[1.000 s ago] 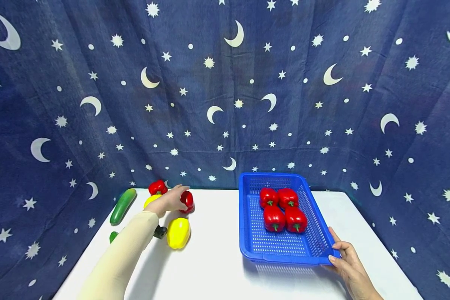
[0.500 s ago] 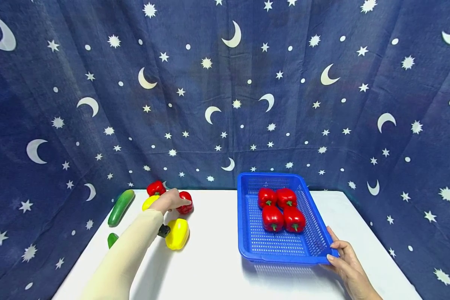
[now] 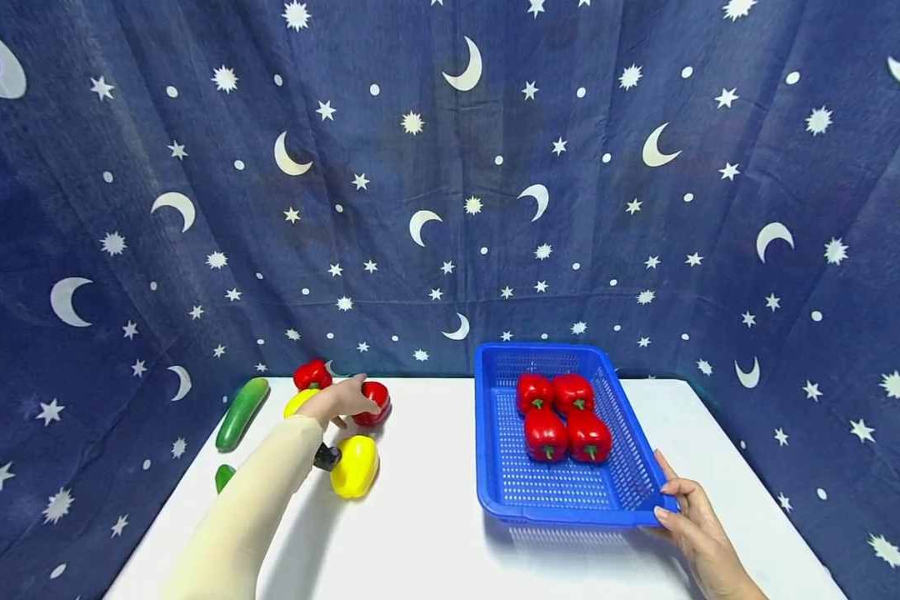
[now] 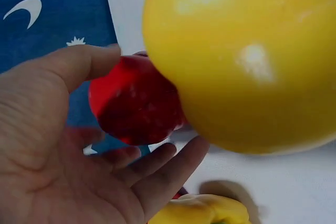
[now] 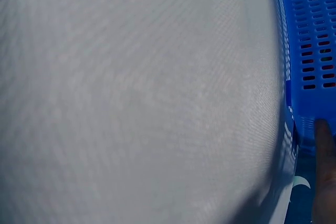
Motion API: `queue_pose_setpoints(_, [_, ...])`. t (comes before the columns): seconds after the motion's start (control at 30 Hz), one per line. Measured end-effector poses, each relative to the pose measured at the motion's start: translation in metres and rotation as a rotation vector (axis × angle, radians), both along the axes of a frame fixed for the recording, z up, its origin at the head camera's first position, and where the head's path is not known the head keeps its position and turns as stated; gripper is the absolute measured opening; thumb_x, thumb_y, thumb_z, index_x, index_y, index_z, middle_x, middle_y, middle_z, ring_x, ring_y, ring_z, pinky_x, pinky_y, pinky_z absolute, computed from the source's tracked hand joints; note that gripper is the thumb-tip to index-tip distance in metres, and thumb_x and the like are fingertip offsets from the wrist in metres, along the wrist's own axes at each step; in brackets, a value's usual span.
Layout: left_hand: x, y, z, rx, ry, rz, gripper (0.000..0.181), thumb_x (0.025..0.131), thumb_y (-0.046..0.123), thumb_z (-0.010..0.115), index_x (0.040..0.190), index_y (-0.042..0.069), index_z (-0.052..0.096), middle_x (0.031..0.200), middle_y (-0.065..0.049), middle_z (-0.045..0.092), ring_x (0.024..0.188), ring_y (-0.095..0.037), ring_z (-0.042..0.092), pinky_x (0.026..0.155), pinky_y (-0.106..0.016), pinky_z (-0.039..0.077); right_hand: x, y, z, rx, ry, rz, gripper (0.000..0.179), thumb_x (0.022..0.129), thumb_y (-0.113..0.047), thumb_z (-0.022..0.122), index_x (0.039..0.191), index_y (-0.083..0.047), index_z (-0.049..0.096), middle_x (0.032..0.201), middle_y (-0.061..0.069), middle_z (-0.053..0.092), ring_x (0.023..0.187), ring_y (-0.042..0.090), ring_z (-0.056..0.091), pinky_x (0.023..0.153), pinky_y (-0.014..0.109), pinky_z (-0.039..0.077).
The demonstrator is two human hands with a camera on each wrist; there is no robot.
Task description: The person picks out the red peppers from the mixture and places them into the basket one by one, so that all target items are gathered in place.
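My left hand point(image 3: 335, 402) reaches across the far left of the table to a red bell pepper point(image 3: 375, 403). In the left wrist view the thumb lies along one side of this red bell pepper point(image 4: 137, 100) and the loosely bent fingers point(image 4: 176, 169) sit on the other side, spread apart. A yellow bell pepper point(image 4: 241, 66) hides part of it. My right hand point(image 3: 699, 533) pinches the near right corner of a blue perforated basket point(image 3: 562, 517), thumb on the rim. Several red bell peppers point(image 3: 546, 435) lie together inside the basket.
Near the left hand are a yellow bell pepper point(image 3: 355, 468), another yellow pepper point(image 3: 298, 403) and a red pepper point(image 3: 312, 374). A cucumber point(image 3: 242, 414) and a partly hidden green vegetable point(image 3: 224, 476) lie at left. A starry blue curtain point(image 3: 450, 208) encloses the white table point(image 3: 412, 533).
The left hand has shifted slightly at the red bell pepper, which shows a little more beyond the fingers than half a second ago. The right hand and the basket stay in place.
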State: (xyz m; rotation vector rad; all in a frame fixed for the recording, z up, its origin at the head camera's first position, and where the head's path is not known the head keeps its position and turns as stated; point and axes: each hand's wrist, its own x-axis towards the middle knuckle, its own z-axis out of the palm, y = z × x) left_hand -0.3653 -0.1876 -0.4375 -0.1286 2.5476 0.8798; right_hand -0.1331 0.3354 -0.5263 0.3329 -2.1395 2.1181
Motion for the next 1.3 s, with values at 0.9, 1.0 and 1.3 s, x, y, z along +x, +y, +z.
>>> queue_pose_setpoints(0.9, [0.0019,-0.0006,-0.0037,-0.005,0.067,0.003,0.075,0.091,0.032,0.078,0.148,0.002,0.039,0.131,-0.023,0.054,0.113,-0.036,0.056,0.084,-0.047,0.060,0.0000,0.0015,-0.0017,-0.040,0.042,0.047,0.021,0.105,0.004,0.040,0.123,-0.007,0.037,0.168,-0.015,0.018,0.133,-0.007,0.043,0.090,0.028,0.054])
queue_pose_setpoints(1.0, [-0.0012,0.0003,-0.0053,-0.010,0.065,-0.023,0.070,0.092,0.024,0.077,0.149,0.005,0.041,0.134,-0.022,0.054,0.114,-0.035,0.056,0.086,-0.046,0.059,0.0000,0.0012,-0.0020,-0.040,0.031,0.038,0.021,0.105,0.003,0.040,0.122,-0.009,0.038,0.169,-0.014,0.017,0.133,-0.007,0.043,0.090,0.028,0.054])
queue_pose_setpoints(1.3, [0.0014,0.0021,-0.0025,0.063,0.036,-0.082,0.066,0.092,0.019,0.075,0.151,0.011,0.047,0.139,-0.022,0.053,0.114,-0.033,0.057,0.096,-0.047,0.055,-0.0008,0.0018,-0.0018,-0.022,0.021,0.024,0.020,0.105,0.002,0.041,0.122,-0.009,0.038,0.170,-0.010,0.014,0.134,-0.009,0.040,0.091,0.027,0.053])
